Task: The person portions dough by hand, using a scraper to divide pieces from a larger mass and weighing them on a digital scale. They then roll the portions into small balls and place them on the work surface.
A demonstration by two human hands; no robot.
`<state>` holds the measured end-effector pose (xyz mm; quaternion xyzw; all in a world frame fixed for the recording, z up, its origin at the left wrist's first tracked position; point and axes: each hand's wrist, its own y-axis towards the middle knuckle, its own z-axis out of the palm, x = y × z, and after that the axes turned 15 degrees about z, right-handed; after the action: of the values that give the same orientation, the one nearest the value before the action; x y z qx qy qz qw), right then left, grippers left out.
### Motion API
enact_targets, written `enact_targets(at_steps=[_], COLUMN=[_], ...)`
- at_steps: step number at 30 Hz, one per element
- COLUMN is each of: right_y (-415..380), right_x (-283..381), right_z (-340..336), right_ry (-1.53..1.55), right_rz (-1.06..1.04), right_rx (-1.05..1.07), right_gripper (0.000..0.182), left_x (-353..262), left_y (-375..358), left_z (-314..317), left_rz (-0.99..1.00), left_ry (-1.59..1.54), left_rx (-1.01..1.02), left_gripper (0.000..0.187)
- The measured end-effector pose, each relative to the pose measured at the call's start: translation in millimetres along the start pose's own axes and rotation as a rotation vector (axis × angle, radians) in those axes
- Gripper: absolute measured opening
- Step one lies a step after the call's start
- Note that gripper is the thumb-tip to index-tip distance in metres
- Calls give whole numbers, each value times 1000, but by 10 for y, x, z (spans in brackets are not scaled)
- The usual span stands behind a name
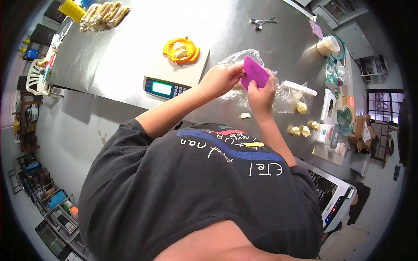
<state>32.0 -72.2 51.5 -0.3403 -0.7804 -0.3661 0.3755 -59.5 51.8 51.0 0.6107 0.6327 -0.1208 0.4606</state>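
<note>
My right hand (262, 93) grips a purple dough scraper (254, 74), held up with its flat face toward me. The fingers of my left hand (226, 77) are pinched together at the scraper's left edge; whatever lies between them is hidden. Below my hands, a small piece of dough (245, 115) rests on the steel table. Several dough lumps (301, 108) lie to the right of my right hand. An orange dumpling press (181, 50) with dough in it sits on the digital scale (170, 88), left of my hands.
Clear plastic sheeting (285, 98) lies under and beside my hands, with a white rolling pin (300, 88) on it. Spoons (261, 21) lie at the back. Bagged food (104, 16) stands far left. A lidded tub (327, 45) and boxes line the right edge of the steel table (117, 56).
</note>
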Motion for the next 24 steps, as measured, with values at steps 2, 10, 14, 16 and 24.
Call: enact_targets(at_steps=[2, 10, 14, 16, 24], right_y=[2, 5, 5, 1, 11], right_x=[13, -259, -237, -244, -455], right_z=[7, -49, -91, -76, -75], right_ry=[-13, -37, -105, -108, -156], right_rz=[-40, 3, -65, -52, -23], right_rx=[8, -80, -34, -32, -62], right_gripper=[37, 37, 37, 36, 32], left_x=[105, 959, 1250, 1320, 1578], left_y=[-31, -104, -183, -239, -499], left_z=[-19, -843, -1095, -1126, -1456], left_rz=[75, -379, -448, -283, -498], left_ry=[55, 594, 624, 707, 450], left_rx=[-24, -128, 16, -46, -389], left_gripper=[24, 38, 31, 29, 31])
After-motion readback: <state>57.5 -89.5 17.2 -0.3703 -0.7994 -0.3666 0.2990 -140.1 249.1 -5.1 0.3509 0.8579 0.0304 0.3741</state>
